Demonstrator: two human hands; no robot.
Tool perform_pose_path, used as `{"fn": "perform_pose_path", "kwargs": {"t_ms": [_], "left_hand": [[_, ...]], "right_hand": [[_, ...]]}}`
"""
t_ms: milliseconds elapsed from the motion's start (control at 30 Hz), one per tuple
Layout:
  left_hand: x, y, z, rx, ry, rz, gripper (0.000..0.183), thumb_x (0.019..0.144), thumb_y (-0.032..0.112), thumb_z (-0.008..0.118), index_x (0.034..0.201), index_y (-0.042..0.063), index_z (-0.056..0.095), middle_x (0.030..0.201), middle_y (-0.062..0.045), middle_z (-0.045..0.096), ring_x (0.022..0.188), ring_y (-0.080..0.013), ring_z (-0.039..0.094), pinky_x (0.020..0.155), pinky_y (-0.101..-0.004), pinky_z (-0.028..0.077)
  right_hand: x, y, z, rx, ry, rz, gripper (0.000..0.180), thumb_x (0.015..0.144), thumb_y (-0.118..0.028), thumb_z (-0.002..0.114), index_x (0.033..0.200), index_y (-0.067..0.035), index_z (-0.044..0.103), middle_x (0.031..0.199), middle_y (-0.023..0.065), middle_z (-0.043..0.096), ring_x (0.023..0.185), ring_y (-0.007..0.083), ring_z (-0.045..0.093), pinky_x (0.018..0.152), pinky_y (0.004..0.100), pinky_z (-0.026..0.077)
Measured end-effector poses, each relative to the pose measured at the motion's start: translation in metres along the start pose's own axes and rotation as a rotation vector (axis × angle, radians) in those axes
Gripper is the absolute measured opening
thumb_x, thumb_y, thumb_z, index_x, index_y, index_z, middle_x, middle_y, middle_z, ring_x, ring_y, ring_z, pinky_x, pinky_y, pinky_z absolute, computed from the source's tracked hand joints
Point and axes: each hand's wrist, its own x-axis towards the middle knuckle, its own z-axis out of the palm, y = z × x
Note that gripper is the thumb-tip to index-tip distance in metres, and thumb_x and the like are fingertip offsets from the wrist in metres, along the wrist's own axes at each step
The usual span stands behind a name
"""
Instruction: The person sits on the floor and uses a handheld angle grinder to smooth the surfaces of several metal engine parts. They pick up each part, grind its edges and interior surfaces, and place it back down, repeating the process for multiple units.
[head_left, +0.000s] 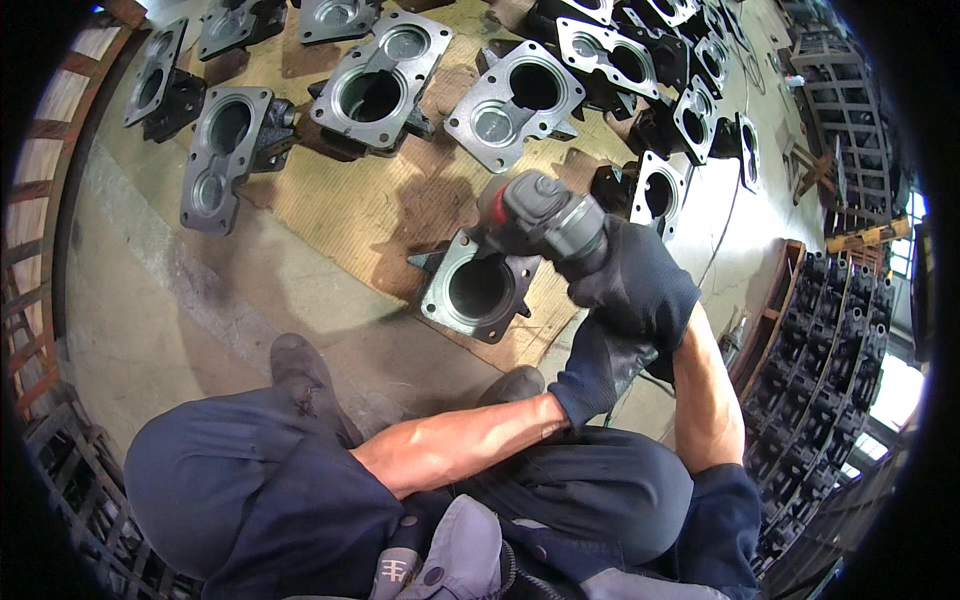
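Observation:
Both my hands wear dark work gloves and grip an angle grinder (555, 214). My right hand (637, 281) wraps the body just behind the grinder's head. My left hand (606, 367) is lower, on the rear part of the tool, and the other glove partly hides it. The grinder's head is over the upper edge of a cast-metal housing (452, 316) with a machined flange and a round bore. The disc side is blurred, so whether it touches the metal cannot be told. That housing lies flange up before my feet.
Several similar housings (517, 112) stand on a corrugated cardboard sheet (322, 217) and the concrete floor beyond. Cables (724, 225) cross the floor at right. Stacked dark castings (817, 375) rise on the right, and a rust-coloured rack (64, 187) borders the left. My boot (300, 367) is near the cardboard.

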Motion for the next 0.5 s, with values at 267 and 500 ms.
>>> {"fn": "perform_pose_path", "kwargs": {"t_ms": [267, 500], "left_hand": [[0.019, -0.064, 0.006, -0.042, 0.063, 0.121, 0.035, 0.094, 0.002, 0.067, 0.127, -0.001, 0.057, 0.113, -0.007, 0.063, 0.106, -0.0129, 0.062, 0.091, -0.0262, 0.053], [0.035, -0.137, 0.012, -0.721, -0.072, -0.057, 0.044, 0.097, 0.003, 0.065, 0.138, 0.001, 0.050, 0.126, -0.004, 0.059, 0.116, -0.0131, 0.057, 0.102, -0.0281, 0.048]], "right_hand": [[0.002, -0.001, 0.004, 0.003, -0.005, -0.079, 0.050, 0.062, -0.020, 0.080, 0.107, 0.000, 0.069, 0.088, 0.0170, 0.073, 0.081, 0.0309, 0.071, 0.080, 0.0368, 0.056], [-0.004, -0.013, 0.006, -0.081, -0.063, -0.115, 0.049, 0.062, -0.019, 0.079, 0.106, 0.000, 0.069, 0.088, 0.0168, 0.073, 0.079, 0.0297, 0.071, 0.079, 0.0371, 0.056]]}}
